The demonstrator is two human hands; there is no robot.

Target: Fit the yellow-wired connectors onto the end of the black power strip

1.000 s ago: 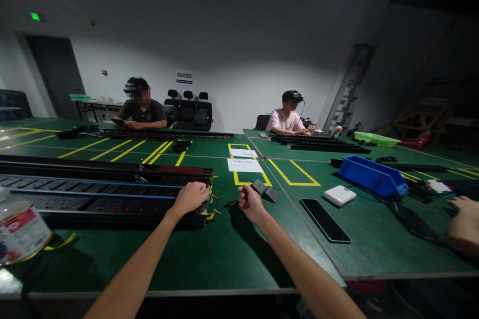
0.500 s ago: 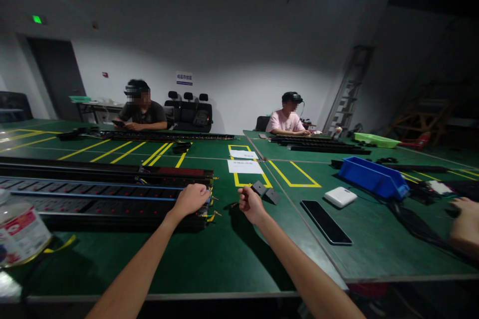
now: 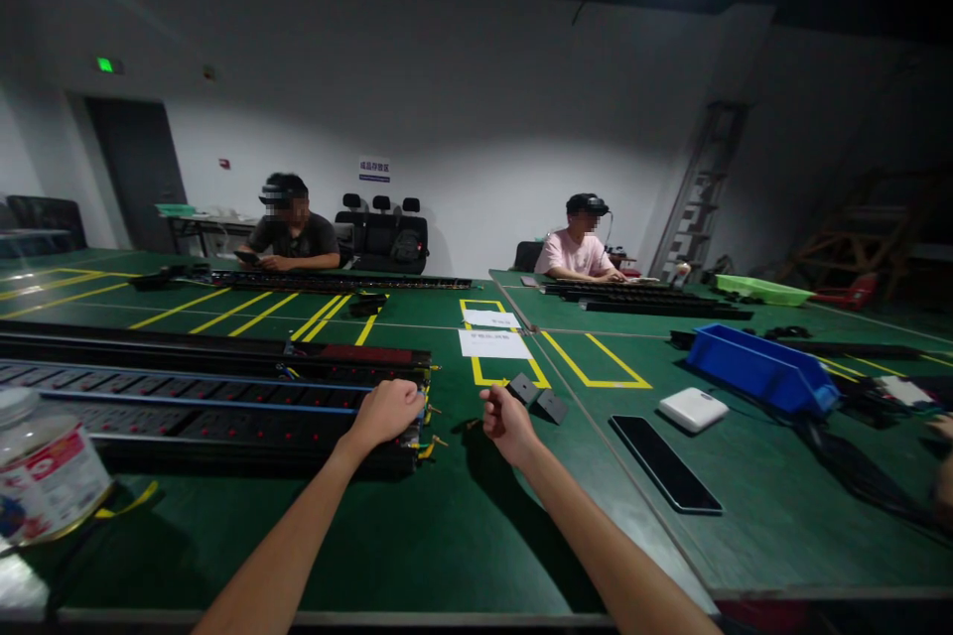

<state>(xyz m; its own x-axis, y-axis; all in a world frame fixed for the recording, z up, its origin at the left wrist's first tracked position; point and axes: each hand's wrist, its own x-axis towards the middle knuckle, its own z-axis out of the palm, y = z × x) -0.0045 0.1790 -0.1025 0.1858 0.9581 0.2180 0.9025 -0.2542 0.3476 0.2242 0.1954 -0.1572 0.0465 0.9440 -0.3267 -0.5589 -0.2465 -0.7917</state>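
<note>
Head view, table: The green table (image 3: 402,546) fills the lower half, and both bare arms reach forward over it.
Black bars: The long black bars (image 3: 223,422), with red dots and a blue strip (image 3: 238,396), lie at the left; their right end is under the left hand.
Wires: Some yellow and green wires (image 3: 426,451) come out at this end.
Left hand: The left hand (image 3: 389,412) is over the end of the bars, with the fingers bent inward; the fingertips are hidden, so I cannot tell if they grip something.
Right hand: The right hand (image 3: 509,425) is above the table, the fingers curled and the thumb near the forefinger; whether a small thing is between them, I cannot tell.
Dark blocks: Two dark blocks (image 3: 552,406) are just beside the right hand.
Phone: The phone (image 3: 665,463) lies to the right, near a white box (image 3: 693,410) and a blue bin (image 3: 745,379).
Jar: A clear jar (image 3: 49,476) stands at the left edge.
People: Two persons sit at the far side, one in a dark shirt (image 3: 317,240), one in a pink shirt (image 3: 570,256).
</note>
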